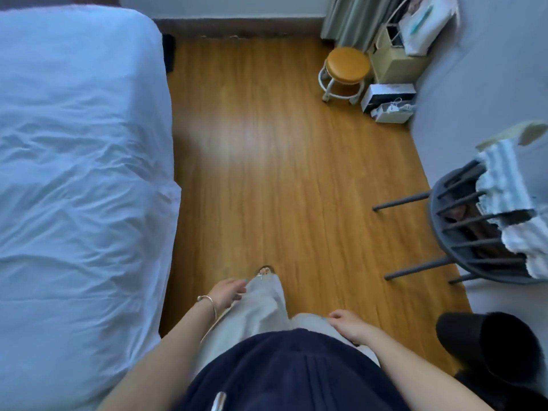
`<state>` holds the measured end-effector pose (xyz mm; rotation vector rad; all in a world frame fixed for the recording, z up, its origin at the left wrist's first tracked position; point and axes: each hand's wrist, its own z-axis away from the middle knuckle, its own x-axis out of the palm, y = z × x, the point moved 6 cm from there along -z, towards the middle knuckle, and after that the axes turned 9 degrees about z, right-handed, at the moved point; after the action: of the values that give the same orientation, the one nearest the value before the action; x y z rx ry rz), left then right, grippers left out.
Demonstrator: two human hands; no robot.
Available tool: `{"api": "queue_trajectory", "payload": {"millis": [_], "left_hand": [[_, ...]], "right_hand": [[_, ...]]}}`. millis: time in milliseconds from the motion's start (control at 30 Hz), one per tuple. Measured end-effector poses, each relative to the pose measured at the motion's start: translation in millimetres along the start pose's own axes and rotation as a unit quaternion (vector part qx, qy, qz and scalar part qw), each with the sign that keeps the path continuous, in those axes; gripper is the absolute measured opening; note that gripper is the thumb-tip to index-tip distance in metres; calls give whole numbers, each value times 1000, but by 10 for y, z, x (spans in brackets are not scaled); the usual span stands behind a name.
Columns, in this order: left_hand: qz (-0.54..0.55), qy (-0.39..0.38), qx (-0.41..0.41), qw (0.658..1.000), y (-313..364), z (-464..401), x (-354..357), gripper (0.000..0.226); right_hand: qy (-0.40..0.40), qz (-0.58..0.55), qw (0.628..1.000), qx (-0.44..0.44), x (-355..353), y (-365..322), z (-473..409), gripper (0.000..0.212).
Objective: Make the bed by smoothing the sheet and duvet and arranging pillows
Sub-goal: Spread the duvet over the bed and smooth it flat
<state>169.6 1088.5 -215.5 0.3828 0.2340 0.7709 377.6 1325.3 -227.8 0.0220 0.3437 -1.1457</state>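
A person stands beside the bed, left hand and right hand loosely curled at the trousers, holding nothing. At left, the white duvet lies spread but creased, so smoothing seems unfinished; no pillows show. Farther off, a round stool stands on glossy wood floor.

bare floor between bed, chair

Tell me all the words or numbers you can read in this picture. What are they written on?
None can be read.
The dark and white box by the stool: any print is too blurred to read.
The small white bag beside it: no readable label.
The papers and bags on the rack in the corner: marks are too blurred to read.
The white duvet: plain, no text.
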Motion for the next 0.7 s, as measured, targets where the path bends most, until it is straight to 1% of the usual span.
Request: {"api": "queue_trajectory", "payload": {"millis": [67,133,267,333,400,500,600,667,700], "left_hand": [[44,9,5,999,523,-189,-167,29],[48,18,-11,999,951,-373,-306,31],[23,41,-57,997,1695,-800,-494,30],[21,54,-64,996,2090,-1095,-561,23],[29,86,-68,994,2506,-1428,-671,18],[-2,102,-64,993,3175,-1836,-846,16],[9,115,-27,993,4045,-1945,-1054,10],[18,126,5,992,4618,-2033,-1249,8],[18,135,17,991,4862,-2092,-1365,11]], "right_hand": [[28,-64,998,-7,-593,-416,-81,26],[66,-104,992,-26,-1262,-852,-131,25],[88,-99,989,-60,-2394,-1649,-366,16],[83,-77,991,-67,-2828,-2003,-637,23],[60,-50,995,-68,-3243,-2336,-977,30],[51,-11,996,-70,-4072,-2910,-1443,27],[50,89,989,-110,-4927,-3588,-1761,29],[54,145,981,-115,-5420,-4029,-1915,35],[56,161,979,-112,-5632,-4221,-1993,35]]}}
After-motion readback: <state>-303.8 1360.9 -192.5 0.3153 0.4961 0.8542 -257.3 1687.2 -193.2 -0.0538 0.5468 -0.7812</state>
